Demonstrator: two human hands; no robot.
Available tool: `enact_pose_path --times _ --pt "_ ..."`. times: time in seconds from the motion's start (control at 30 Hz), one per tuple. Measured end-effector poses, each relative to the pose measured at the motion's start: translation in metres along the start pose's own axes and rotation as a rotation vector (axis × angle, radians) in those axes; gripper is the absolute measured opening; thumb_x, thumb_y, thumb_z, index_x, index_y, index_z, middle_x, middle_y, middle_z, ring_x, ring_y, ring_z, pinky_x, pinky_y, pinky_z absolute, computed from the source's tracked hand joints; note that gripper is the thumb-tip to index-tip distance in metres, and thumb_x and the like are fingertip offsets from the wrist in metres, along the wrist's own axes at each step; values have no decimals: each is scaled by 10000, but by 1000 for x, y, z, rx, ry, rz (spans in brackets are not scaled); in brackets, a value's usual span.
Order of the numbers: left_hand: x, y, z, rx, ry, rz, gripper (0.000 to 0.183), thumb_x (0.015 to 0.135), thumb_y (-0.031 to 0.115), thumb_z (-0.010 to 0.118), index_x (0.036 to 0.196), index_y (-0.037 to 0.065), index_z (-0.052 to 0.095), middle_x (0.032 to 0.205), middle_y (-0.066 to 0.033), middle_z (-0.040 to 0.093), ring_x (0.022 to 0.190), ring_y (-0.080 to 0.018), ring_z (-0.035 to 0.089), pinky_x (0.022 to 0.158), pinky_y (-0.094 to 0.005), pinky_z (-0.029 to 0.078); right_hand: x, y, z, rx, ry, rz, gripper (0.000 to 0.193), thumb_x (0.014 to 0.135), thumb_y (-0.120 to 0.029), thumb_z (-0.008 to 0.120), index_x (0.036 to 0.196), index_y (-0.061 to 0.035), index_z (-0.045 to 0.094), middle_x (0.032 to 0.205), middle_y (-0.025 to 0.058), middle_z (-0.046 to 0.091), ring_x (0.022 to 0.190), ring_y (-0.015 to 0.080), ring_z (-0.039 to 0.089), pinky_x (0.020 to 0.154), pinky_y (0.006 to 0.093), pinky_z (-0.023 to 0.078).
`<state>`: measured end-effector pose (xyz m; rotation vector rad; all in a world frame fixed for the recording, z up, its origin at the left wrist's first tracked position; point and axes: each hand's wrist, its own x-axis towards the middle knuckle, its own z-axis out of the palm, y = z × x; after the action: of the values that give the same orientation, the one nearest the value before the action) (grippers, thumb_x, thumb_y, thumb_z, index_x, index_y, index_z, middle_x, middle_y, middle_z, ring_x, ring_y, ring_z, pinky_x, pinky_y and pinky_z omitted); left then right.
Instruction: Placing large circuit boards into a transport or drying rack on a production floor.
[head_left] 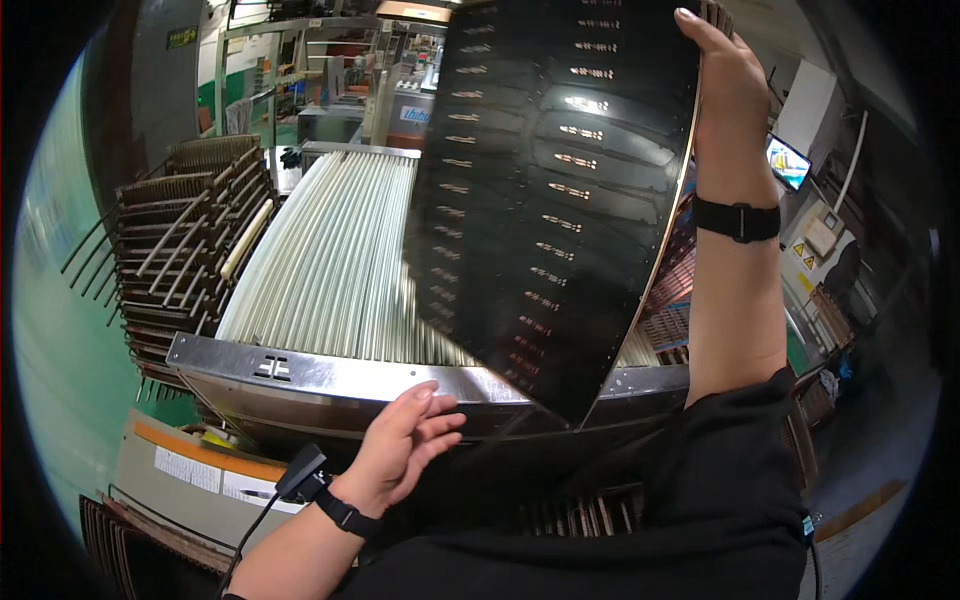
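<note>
A large glossy black circuit board panel (560, 225) with rows of small copper-coloured marks is held up, tilted, above the conveyor. My right hand (733, 85) grips its upper right edge, thumb on the front face; the other fingers are mostly hidden behind it. One corner of the panel points down over the conveyor's near metal rail. My left hand (408, 437) is in front of that rail, below and left of the panel and apart from it. Its fingers are loosely bent and spread, with nothing in them. Both wrists wear black straps.
A conveyor of pale parallel rollers (330, 250) with a steel front rail (330, 373) lies ahead. Stacked slotted racks (190, 230) crowd its left side. Written sheets (188, 468) lie near left. A screen (790, 163) and a control box (825, 232) are at right.
</note>
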<state>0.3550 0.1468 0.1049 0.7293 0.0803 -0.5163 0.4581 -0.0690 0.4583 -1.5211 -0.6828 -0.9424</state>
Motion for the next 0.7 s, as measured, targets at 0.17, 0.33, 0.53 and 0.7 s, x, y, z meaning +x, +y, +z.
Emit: enact_pose_path --times 0.17,0.33,0.53,0.7 --pt "-11 6 19 -211 -181 299 573 1036 510 403 1427 91 428 1353 -106 559 1202 -276 553 1029 -458 437 14 -14 24 442 -303 104 270 921 -98 508 1032 101 653 923 191 718 755 284 702 725 344 576" --pt "-43 44 -1 -382 68 680 533 1011 482 470 1379 98 495 1318 -86 589 1212 -268 551 1055 -441 421 -15 -21 74 621 -338 124 314 988 -183 503 1099 78 637 998 181 716 845 271 703 800 347 567" --pt "-109 69 -79 -170 594 1169 396 1004 429 528 1267 134 533 1203 -62 597 1150 -242 563 986 -440 463 -58 35 130 812 -262 271 255 1002 -206 586 1136 -3 659 1132 155 706 998 257 708 888 377 584" --pt "-200 80 -94 -61 814 1474 208 1012 283 571 1154 142 516 1118 -53 618 1032 -236 631 896 -415 539 -88 78 220 1251 -524 449 215 973 -108 616 1158 -7 658 1153 129 705 1068 232 681 982 377 530"
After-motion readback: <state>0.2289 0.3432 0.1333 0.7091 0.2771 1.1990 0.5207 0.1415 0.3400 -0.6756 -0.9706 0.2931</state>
